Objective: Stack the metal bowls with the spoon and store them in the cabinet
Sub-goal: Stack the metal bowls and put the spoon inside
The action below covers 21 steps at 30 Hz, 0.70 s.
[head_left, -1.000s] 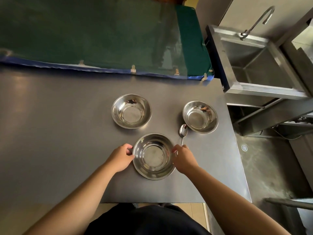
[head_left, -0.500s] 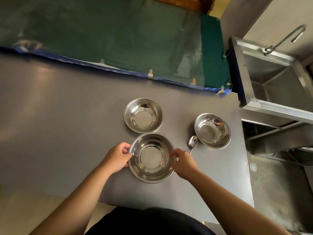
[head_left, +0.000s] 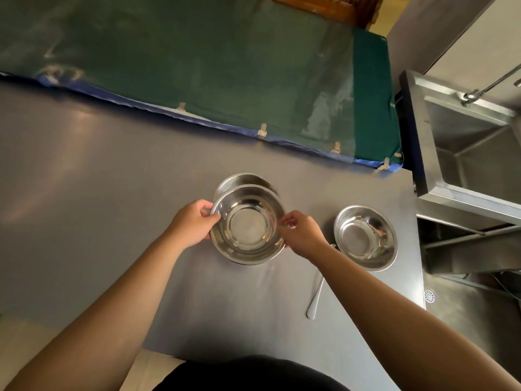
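No readable txt, labels, brands or nos. anywhere in view.

A working kitchen, plainly utilitarian. A deep stainless steel sink [head_left: 465, 153] with a tap [head_left: 490, 86] stands beyond and right of the hands, beside the grey metal worktop [head_left: 98, 193] beneath them.

Both hands have lifted the near bowl [head_left: 248, 225], seemingly over the far bowl [head_left: 244, 179].
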{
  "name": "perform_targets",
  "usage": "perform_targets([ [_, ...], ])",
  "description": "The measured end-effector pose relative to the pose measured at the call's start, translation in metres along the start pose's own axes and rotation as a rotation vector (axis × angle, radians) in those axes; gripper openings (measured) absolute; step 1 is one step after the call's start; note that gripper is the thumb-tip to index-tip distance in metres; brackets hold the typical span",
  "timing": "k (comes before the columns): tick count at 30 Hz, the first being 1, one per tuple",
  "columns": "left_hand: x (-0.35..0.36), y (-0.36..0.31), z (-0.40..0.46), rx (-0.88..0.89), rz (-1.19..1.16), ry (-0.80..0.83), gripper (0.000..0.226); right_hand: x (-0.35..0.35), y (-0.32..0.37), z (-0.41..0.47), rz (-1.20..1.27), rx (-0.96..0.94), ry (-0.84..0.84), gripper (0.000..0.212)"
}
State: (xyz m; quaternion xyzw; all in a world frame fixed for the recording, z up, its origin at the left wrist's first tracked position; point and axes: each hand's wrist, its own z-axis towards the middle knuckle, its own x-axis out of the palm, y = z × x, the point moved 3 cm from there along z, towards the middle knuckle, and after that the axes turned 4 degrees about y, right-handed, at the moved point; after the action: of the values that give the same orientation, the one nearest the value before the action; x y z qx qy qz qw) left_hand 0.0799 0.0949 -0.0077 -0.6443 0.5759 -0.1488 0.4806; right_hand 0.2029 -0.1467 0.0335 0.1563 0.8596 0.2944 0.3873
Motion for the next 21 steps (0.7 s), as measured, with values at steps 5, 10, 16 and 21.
perform_targets([
  [5, -0.003, -0.01, 0.03, 0.004, 0.032, -0.031, 0.028, 0.001, 0.01, 0.027, 0.009, 0.031, 0.022, 0.015],
  [10, -0.003, -0.013, 0.048, 0.014, 0.072, -0.052, 0.028, 0.002, 0.015, 0.045, -0.009, 0.045, 0.034, 0.014],
  [16, 0.003, -0.007, 0.06, -0.013, 0.054, -0.046, 0.031, 0.003, 0.015, 0.059, -0.037, 0.06, 0.038, 0.018],
  [21, 0.005, -0.004, 0.069, -0.008, 0.095, -0.079, 0.031, 0.007, 0.014, 0.068, -0.1, 0.069, 0.029, 0.035],
])
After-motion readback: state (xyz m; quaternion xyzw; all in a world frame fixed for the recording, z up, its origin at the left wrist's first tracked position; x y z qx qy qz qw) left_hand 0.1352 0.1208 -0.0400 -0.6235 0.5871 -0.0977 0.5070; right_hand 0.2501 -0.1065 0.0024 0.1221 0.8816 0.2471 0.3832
